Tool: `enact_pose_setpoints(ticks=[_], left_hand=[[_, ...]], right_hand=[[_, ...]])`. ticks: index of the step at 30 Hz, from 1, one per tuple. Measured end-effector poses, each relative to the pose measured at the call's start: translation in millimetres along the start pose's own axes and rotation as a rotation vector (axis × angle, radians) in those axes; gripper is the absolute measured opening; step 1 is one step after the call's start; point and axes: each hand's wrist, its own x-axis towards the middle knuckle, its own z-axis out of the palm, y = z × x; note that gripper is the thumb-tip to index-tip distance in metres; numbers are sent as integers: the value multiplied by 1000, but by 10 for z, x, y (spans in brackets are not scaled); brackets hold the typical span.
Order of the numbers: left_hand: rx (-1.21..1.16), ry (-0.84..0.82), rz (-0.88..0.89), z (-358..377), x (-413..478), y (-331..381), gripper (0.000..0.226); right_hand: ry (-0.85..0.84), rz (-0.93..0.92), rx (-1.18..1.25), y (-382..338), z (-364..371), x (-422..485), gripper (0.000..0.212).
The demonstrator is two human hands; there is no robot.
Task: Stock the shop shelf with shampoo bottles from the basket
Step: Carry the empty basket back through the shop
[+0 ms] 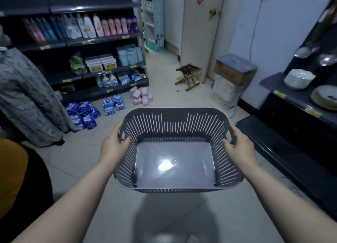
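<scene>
Out in front of you, above the tiled floor (182, 89), your left hand (113, 144) and right hand (240, 146) each curl round a side handle of the grey basket (182, 126), which holds nothing. Shampoo bottles (87, 25) line the shelf (102, 39) at far left. Stocking looks finished; the basket probably needs setting down next.

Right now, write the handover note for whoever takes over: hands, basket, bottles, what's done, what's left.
Left hand grips the basket's left handle; right hand grips the right one.
Basket: held up in front, empty.
Bottles: standing in a row on the upper shelf, far left.
Done: no bottles in the basket, so stocking looks finished.
Left: probably only putting the basket away.
</scene>
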Motion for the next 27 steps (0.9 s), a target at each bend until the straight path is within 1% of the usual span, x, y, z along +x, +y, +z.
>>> enact_pose_setpoints(ticks=[6, 11, 17, 23, 27], left_hand=[[-19, 15, 30, 459, 471, 477, 59], [-22, -6, 30, 709, 930, 652, 60], [-33, -38, 53, 923, 1637, 814, 57], [-37, -88, 103, 1109, 2642, 915, 57], [-21, -111, 162, 1175, 3294, 1072, 57]], right_hand=[[5, 8, 28, 221, -222, 712, 60], [22, 8, -1, 246, -271, 1174, 58], [54, 9, 16, 198, -74, 1758, 59], [101, 98, -13, 27, 226, 2500, 59], [150, 110, 13, -76, 418, 2973, 59]])
